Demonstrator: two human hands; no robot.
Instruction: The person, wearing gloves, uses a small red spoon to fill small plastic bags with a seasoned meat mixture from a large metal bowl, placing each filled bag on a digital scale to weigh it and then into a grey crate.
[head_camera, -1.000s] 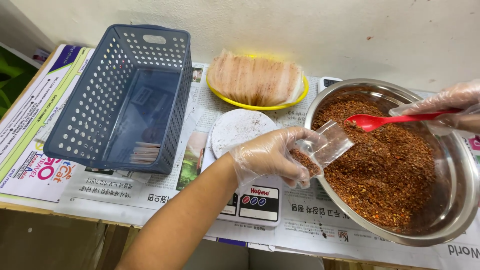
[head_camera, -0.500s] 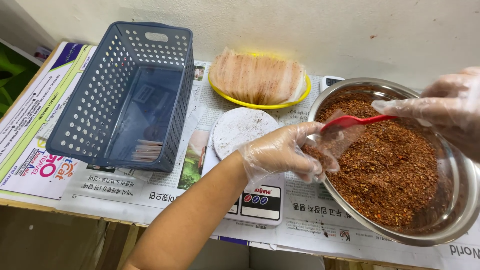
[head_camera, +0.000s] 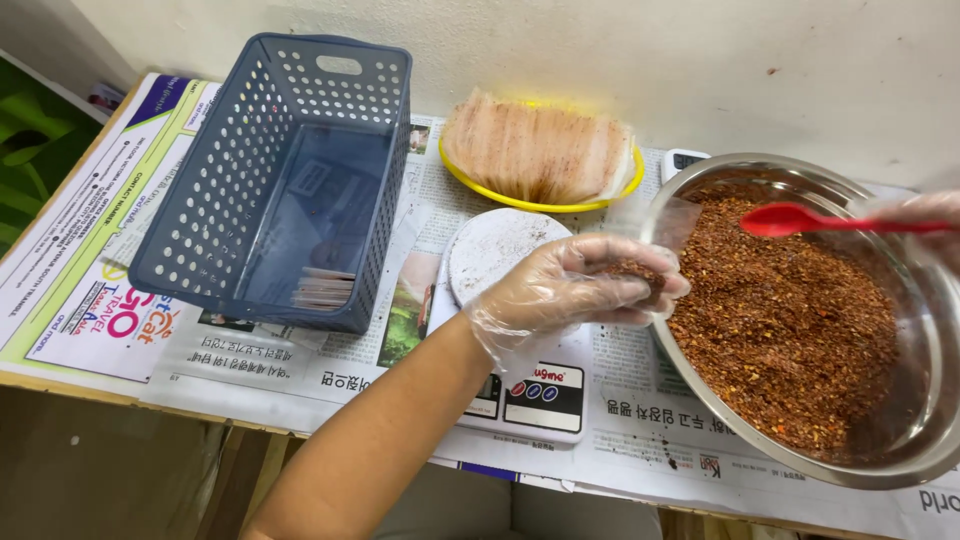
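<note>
Over the steel bowl (head_camera: 800, 470) of red-brown spice flakes, in the head view, our gloved left hand (head_camera: 570, 290) has its grip clamped on a small clear bag (head_camera: 650, 240) partly filled with flakes. Our right hand (head_camera: 925, 215), grip closed, holds a red spoon (head_camera: 800, 218). A tilted bag could spill flakes onto the kitchen scale (head_camera: 520, 390). Newspaper (head_camera: 90, 290) covers the table beside 1 blue basket (head_camera: 280, 200).
</note>
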